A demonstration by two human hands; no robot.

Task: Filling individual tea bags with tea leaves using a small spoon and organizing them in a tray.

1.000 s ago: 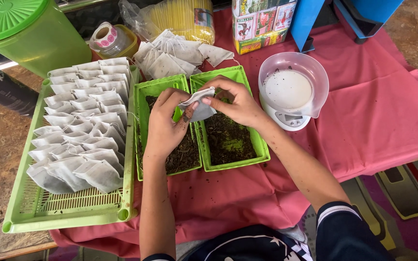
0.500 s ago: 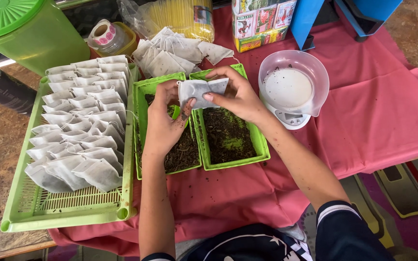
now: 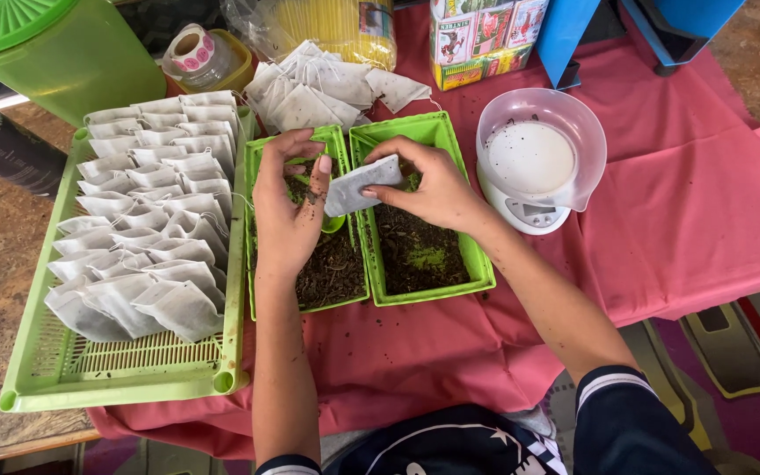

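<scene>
Filling step: both hands, left hand and right hand, pinch filter sachet over tea trays; next, careful scooping

A table covered with a pink cloth carries everything. On it lie a large green slatted tray at the left, two small green trays side by side in the middle, a white kitchen scale at the right, a green lidded tub, loose paper bags and a printed box at the back.
</scene>
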